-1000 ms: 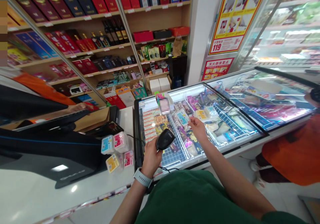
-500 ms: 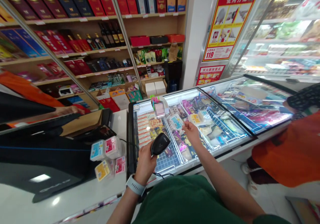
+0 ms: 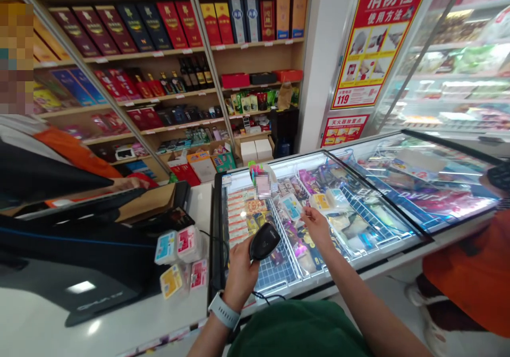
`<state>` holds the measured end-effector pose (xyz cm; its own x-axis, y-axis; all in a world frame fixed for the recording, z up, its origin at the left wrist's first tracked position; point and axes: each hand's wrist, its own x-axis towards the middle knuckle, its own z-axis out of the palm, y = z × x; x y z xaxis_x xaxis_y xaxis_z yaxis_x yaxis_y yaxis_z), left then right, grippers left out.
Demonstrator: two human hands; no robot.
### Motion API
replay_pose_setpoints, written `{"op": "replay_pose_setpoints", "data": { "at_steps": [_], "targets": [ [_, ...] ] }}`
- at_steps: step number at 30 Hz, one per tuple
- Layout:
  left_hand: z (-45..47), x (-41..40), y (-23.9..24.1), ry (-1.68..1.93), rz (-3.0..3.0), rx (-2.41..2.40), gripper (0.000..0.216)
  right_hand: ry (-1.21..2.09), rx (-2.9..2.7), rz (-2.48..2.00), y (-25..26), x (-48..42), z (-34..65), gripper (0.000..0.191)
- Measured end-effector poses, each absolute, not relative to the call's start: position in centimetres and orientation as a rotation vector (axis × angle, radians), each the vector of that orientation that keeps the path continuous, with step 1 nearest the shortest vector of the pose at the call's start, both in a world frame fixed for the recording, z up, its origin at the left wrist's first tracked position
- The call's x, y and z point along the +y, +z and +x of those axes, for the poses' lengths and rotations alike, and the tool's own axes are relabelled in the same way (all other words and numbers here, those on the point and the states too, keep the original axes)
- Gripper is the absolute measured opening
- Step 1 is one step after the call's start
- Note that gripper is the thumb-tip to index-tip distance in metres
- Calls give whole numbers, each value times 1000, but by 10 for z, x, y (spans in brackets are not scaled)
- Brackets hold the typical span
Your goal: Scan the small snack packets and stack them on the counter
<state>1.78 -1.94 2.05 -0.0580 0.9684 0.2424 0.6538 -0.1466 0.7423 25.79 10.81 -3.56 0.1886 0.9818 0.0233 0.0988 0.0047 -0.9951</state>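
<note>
My left hand is wrapped round a black handheld barcode scanner, its head pointing away over the freezer. A grey-white watch is on that wrist. With closed fingertips, my right hand grips the right edge of a clear plastic tub with a blue label, over the freezer glass. Just beyond that hand, a yellow-labelled tub and another blue-labelled tub sit side by side on the freezer top. Several labelled tubs are grouped on the counter to the left.
Below my hands stretches a glass-topped chest freezer with wire baskets of packages. A black checkout terminal stands on the white counter. Another person's hand shows behind it; an orange-clad person is at right. Shelves line the back.
The view has tilted upward and swung slightly left, so the scene sits lower and further right. Both hands keep nearly the same place relative to the scanner and the tub.
</note>
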Motion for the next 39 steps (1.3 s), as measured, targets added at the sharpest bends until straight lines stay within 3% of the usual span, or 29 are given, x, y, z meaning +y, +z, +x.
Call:
{"op": "replay_pose_setpoints", "data": {
  "at_steps": [11,39],
  "targets": [
    [19,-21,25,1011,1829,1731,57,1018,-1123,-1375,-35,108,257,51],
    [18,-20,21,982,1843,1741,55,986,-1118,-1410,-27,106,259,43]
  ]
}}
